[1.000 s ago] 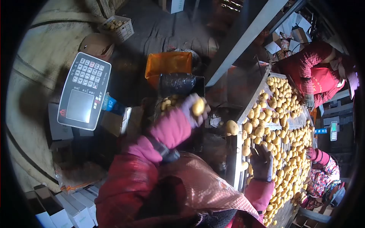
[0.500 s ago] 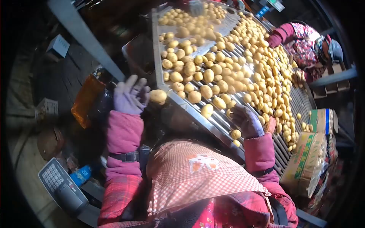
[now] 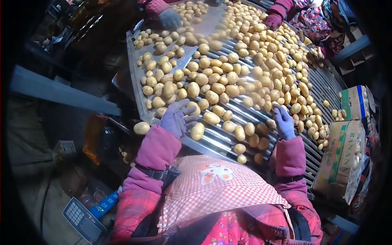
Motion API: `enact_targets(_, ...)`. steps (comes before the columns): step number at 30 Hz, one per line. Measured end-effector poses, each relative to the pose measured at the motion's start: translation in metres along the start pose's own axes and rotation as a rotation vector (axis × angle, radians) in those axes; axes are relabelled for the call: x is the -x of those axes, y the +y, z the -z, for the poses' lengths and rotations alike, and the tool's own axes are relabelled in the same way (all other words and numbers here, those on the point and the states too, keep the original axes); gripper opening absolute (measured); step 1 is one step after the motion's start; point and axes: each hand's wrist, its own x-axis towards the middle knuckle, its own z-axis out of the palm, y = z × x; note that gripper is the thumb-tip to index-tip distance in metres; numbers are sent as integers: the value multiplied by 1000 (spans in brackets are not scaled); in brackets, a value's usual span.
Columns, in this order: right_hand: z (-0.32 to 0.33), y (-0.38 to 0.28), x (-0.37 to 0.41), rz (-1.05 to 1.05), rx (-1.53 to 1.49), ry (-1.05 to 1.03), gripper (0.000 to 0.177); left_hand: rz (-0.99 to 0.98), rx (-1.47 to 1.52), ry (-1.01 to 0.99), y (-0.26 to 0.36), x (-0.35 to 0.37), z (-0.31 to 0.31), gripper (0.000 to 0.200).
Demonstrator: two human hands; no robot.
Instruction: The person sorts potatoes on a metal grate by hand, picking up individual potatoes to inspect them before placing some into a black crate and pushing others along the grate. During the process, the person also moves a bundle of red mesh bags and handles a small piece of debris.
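My left hand (image 3: 177,118), in a purple glove, is open with fingers spread above the near left edge of the slatted metal sorting table (image 3: 204,148). A single potato (image 3: 197,131) lies right beside its fingertips. Another potato (image 3: 141,128) sits at the table's left corner, left of that wrist. Farther right, my right hand (image 3: 284,122), gloved too, reaches over the rollers with extended fingers against the edge of the potato heap (image 3: 281,83). A potato (image 3: 271,124) shows just left of its thumb. Neither hand has a potato visibly gripped.
Across the table are other people's gloved hands, one grey (image 3: 170,18) and one dark red (image 3: 273,21). Cardboard boxes (image 3: 337,157) stand on the right. At left are a metal beam (image 3: 61,90) and a scale with keypad (image 3: 83,220).
My left hand has moved right, from outside the table's corner to over its edge. My right hand has shifted up toward the heap. The view has turned, and a grey-gloved hand has appeared across the table.
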Motion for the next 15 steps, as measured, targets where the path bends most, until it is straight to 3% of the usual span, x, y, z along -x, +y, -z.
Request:
enact_targets(4, -36, -35, -25, 188, 143, -35, 39, -173, -182, 111, 23, -7, -14, 53)
enact_targets(6, -59, -43, -45, 392, 314, -138, 48, -418, -398, 512, 45, -9, -32, 54)
enact_targets(7, -73, -51, -54, 465, 360, -166, 54, -431, -401, 547, 57, -7, -32, 54)
enact_targets(9, -107, -53, -66, 534, 428, -281, 71, -651, -449, 540, 79, 8, -27, 53)
enact_targets(10, -126, -52, -69, 551, 400, -308, 71, -667, -457, 578, 84, 15, -26, 53)
enact_targets(12, -150, -57, -76, 653, 645, -168, 77, -704, -572, 700, 87, 15, -28, 53)
enact_targets(15, -175, -63, -103, 606, 522, -234, 83, -629, -829, 713, 78, 1, -31, 55)
